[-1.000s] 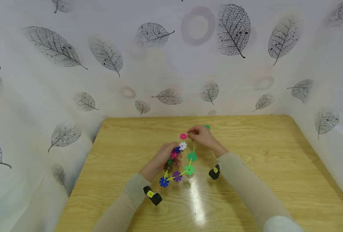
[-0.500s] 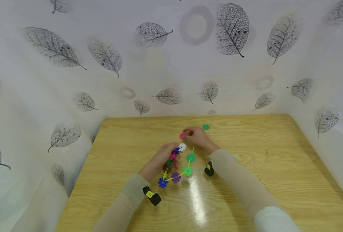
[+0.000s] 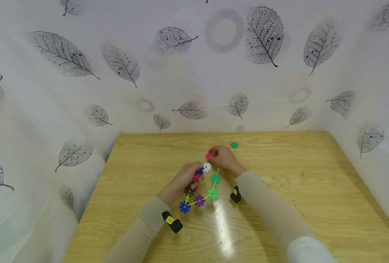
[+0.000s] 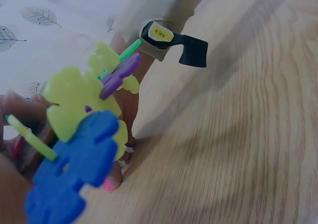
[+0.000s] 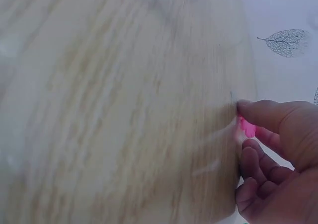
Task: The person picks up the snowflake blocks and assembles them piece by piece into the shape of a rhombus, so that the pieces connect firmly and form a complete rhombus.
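My left hand (image 3: 185,178) grips a chain of notched plastic snowflake discs linked edge to edge. A white disc (image 3: 206,167) forms its upper end, beyond the fingers. Below the hand the chain curves through a blue disc (image 3: 184,207), a purple disc (image 3: 199,201) and a light green disc (image 3: 212,193) to a teal green disc (image 3: 215,178). In the left wrist view the blue disc (image 4: 74,167) is close to the camera. My right hand (image 3: 224,157) pinches a pink disc (image 3: 209,155) between thumb and finger, just above the white one; the right wrist view shows this pink disc (image 5: 248,128) partly covered.
A loose green disc (image 3: 234,145) lies near the back of the wooden table (image 3: 142,153), behind the right hand. A leaf-patterned white cloth (image 3: 194,73) hangs along the back and sides. Each wrist carries a black camera mount (image 3: 172,222).
My right hand has moved left to the pink disc and now pinches it, uncovering the loose green disc behind. The left hand and the chain stay nearly in place.
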Demonstrator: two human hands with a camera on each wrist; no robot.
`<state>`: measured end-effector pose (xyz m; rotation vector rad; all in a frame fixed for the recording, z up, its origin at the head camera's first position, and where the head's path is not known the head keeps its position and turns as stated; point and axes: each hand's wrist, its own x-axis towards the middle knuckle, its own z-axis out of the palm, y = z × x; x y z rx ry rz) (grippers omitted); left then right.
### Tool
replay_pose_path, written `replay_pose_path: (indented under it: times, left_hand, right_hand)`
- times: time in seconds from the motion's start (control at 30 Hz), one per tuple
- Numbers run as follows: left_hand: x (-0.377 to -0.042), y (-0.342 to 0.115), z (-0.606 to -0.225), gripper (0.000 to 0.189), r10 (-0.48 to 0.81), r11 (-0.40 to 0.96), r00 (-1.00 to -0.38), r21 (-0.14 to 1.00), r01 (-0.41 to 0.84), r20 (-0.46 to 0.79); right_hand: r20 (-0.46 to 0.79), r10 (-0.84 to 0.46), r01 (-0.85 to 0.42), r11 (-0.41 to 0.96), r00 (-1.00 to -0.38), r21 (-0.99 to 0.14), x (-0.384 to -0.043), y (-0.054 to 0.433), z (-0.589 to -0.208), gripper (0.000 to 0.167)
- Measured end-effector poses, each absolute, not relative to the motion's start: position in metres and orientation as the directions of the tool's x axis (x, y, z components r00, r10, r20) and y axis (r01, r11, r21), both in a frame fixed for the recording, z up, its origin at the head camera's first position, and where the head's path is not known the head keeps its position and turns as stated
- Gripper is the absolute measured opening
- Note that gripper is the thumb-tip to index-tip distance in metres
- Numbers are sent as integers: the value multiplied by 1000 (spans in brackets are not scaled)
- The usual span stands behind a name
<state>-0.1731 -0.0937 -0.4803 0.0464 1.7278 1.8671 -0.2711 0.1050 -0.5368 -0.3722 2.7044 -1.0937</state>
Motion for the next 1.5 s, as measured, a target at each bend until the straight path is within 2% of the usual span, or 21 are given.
replay_pose_path:
  times: [0.2,0.47,0.67,0.93,1.3,1.5]
  left_hand:
    - [-173,-94,-482,36,437,-3,-824,916,-402,-360]
    - [-175,-95,-480,32,413,-29,-837,914,-405,-358]
    - [-176,-97,-478,23,390,-46,-859,925,-377,-331]
    - [-177,-95,-479,24,399,-99,-858,915,-391,-324]
    - [-176,-97,-478,29,416,-70,-849,919,-387,-326]
    - [-178,-95,-479,25,393,-94,-863,920,-380,-316]
  right_hand:
    - [-63,-328,-161,613,-943,-774,-265,108,-534,19]
    - [-19,-379,-157,428,-925,-890,-248,124,-499,23]
    - [23,-416,-176,335,-909,-925,-237,136,-481,23]
    - [73,-456,-226,290,-887,-930,-221,139,-469,21]
    - [119,-479,-267,254,-870,-929,-212,144,-465,19]
    - [135,-475,-278,246,-870,-928,-210,140,-464,20]
